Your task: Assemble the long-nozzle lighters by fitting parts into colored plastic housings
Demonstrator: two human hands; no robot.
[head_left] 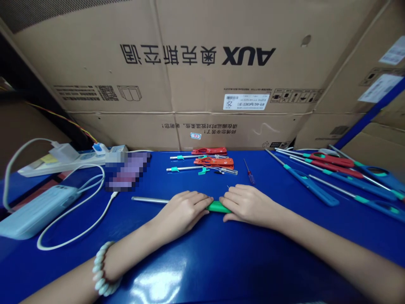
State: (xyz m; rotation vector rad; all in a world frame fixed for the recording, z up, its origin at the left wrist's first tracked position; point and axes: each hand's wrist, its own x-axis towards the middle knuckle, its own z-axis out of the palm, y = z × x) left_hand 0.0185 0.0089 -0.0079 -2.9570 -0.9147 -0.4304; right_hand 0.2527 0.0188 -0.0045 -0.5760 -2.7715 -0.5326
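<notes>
My left hand [185, 209] and my right hand [249, 204] lie side by side on the blue table [202, 261], both closed around one long tool. A green part of the tool [217, 207] shows between the hands. Its thin metal shaft [148, 199] sticks out to the left, flat on the table. My left wrist wears a pale bead bracelet [103, 274]. A fine wire tip pokes up just above my right hand.
Red-handled tools [213, 160] and a small screwdriver [249, 172] lie beyond the hands. Several long blue and red instruments [332, 173] lie at the right. A power bank [34, 211], white cable and power strip [63, 162] sit at the left. Cardboard boxes [202, 71] wall the back.
</notes>
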